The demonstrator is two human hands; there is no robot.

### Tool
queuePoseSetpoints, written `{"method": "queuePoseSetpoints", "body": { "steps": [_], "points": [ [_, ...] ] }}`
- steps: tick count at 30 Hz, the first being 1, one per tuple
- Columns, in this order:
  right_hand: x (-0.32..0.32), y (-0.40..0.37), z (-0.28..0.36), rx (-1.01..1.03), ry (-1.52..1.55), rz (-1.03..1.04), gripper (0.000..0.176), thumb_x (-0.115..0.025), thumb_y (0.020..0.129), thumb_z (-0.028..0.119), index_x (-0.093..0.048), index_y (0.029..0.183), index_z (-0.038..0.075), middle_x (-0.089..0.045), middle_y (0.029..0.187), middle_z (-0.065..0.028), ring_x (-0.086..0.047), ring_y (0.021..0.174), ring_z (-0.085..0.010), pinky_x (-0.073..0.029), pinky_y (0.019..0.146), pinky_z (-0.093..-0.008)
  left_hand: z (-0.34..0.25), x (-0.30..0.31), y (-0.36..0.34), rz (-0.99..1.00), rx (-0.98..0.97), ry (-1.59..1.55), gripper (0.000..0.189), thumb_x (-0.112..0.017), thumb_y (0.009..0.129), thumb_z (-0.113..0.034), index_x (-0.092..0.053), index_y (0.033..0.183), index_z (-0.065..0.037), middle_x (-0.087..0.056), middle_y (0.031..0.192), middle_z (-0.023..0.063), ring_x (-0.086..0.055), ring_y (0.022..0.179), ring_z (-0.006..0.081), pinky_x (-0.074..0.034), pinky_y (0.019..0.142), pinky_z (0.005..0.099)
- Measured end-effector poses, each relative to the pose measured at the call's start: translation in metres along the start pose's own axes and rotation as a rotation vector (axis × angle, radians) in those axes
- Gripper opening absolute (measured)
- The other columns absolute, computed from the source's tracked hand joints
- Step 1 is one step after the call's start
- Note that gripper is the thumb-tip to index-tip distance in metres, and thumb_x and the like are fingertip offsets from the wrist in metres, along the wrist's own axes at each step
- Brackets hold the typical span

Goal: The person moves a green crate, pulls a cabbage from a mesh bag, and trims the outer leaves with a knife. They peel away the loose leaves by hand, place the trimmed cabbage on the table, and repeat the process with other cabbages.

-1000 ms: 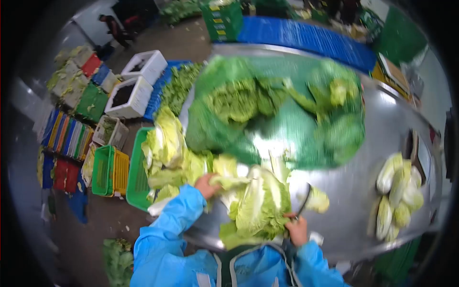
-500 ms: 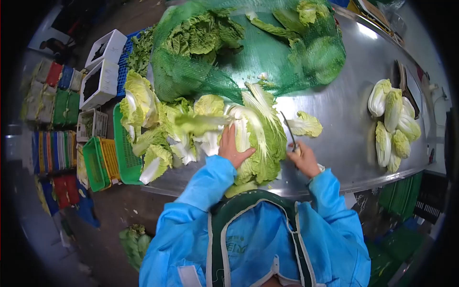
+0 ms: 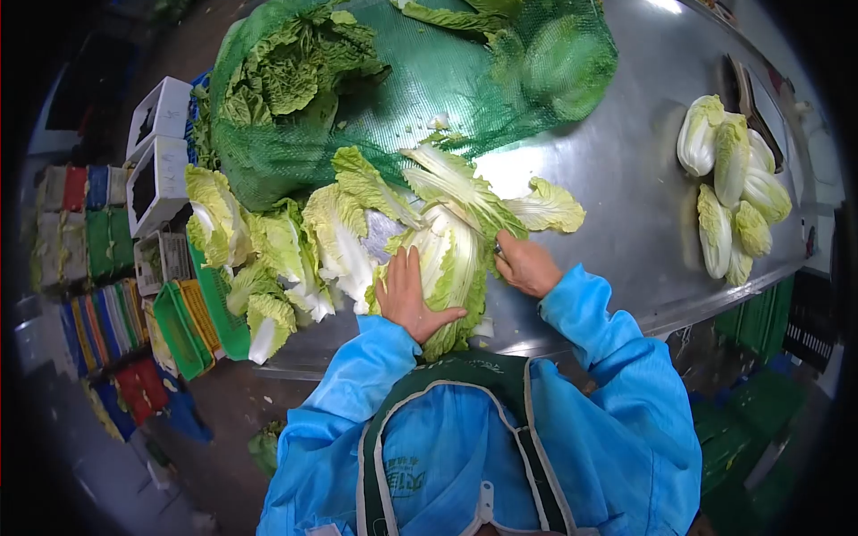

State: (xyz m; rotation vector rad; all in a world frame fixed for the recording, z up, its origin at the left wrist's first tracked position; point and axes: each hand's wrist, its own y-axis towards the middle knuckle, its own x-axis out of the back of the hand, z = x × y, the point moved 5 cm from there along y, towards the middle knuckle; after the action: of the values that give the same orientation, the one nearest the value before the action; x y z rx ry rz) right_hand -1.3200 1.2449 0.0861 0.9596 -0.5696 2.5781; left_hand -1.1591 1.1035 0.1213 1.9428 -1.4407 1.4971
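Note:
A napa cabbage [image 3: 440, 255] lies on the steel table in front of me, its white base toward the far side. My left hand [image 3: 411, 299] rests flat on its left side, thumb spread away from the fingers. At the cabbage's right side, my right hand [image 3: 527, 265] is closed around a knife [image 3: 499, 249]; most of the blade is hidden by hand and leaves. A green outer leaf [image 3: 451, 181] spreads across the cabbage's base end. To its right lies a loose yellowish leaf [image 3: 547, 207], and several trimmed leaves [image 3: 335, 234] lie to the left.
A green mesh bag [image 3: 420, 89] with cabbages spreads across the far side of the table [image 3: 626, 205]. Several trimmed cabbages [image 3: 733, 170] are grouped at the right. A green crate [image 3: 219, 299] stands at the left edge, with white boxes [image 3: 159, 186] beyond it.
My right hand with the knife has moved left, in against the cabbage. An outer leaf now lies across the base end. My left hand stays on the cabbage; the view has shifted.

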Motion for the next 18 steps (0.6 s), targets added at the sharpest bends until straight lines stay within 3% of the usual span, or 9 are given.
{"method": "queuePoseSetpoints", "body": {
  "steps": [7, 15, 18],
  "points": [
    [0.002, 0.012, -0.004, 0.033, -0.051, 0.107, 0.021, -0.053, 0.084, 0.012, -0.039, 0.096, 0.002, -0.059, 0.08, -0.0234, -0.057, 0.072, -0.045, -0.046, 0.063, -0.0521, 0.021, 0.003, 0.016, -0.006, -0.175, -0.159, 0.103, -0.082, 0.057, -0.037, -0.032, 0.138, 0.003, -0.04, 0.137, 0.0261, -0.038, 0.128, 0.0392, -0.032, 0.106, 0.045],
    [-0.016, 0.041, -0.022, -0.01, -0.218, 0.107, 0.018, -0.051, 0.084, 0.011, -0.04, 0.097, 0.002, -0.06, 0.077, -0.024, -0.06, 0.07, -0.0421, -0.047, 0.06, -0.0506, 0.033, 0.004, 0.025, -0.023, -0.248, -0.241, 0.097, -0.083, 0.056, -0.028, -0.036, 0.136, 0.002, -0.045, 0.132, 0.0256, -0.047, 0.121, 0.0392, -0.039, 0.101, 0.0426],
    [-0.022, 0.056, -0.028, -0.053, -0.269, 0.169, 0.023, -0.052, 0.082, 0.008, -0.039, 0.099, 0.001, -0.06, 0.08, -0.0253, -0.057, 0.071, -0.0452, -0.047, 0.062, -0.0514, 0.04, 0.011, 0.03, -0.014, -0.287, -0.287, 0.096, -0.083, 0.057, -0.026, -0.036, 0.136, 0.002, -0.046, 0.132, 0.0251, -0.048, 0.12, 0.039, -0.04, 0.101, 0.042]
  ]
}}
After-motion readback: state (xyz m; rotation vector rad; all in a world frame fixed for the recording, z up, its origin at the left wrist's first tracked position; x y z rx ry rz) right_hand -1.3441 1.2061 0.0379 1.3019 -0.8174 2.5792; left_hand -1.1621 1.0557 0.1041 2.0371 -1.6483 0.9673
